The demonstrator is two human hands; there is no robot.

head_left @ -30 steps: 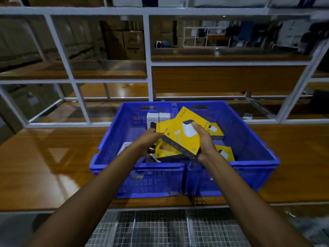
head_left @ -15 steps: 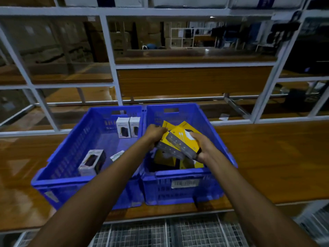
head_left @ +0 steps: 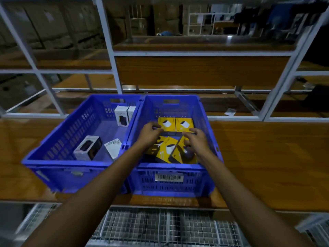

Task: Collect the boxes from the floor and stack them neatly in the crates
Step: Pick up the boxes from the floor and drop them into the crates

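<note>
Two blue crates stand side by side on a wooden shelf. In the right crate (head_left: 204,122) two yellow boxes lie flat next to each other at the far end. My left hand (head_left: 150,131) pinches the near left edge of the left yellow box (head_left: 166,124). My right hand (head_left: 197,138) pinches the near right corner of the right yellow box (head_left: 184,124). Several more yellow boxes (head_left: 167,149) lie jumbled in the crate's near half, partly under my hands. The left crate (head_left: 58,139) holds white and dark boxes.
In the left crate, two white boxes (head_left: 121,115) stand upright at the back, while a dark box (head_left: 88,147) and a white box (head_left: 113,147) lie near the front. White shelf uprights (head_left: 114,68) rise behind the crates. A wire mesh (head_left: 160,227) lies below the shelf edge.
Both hands have lowered the yellow boxes they held above the crate and laid them flat, side by side, at the far end of the right crate. The view has shifted left.
</note>
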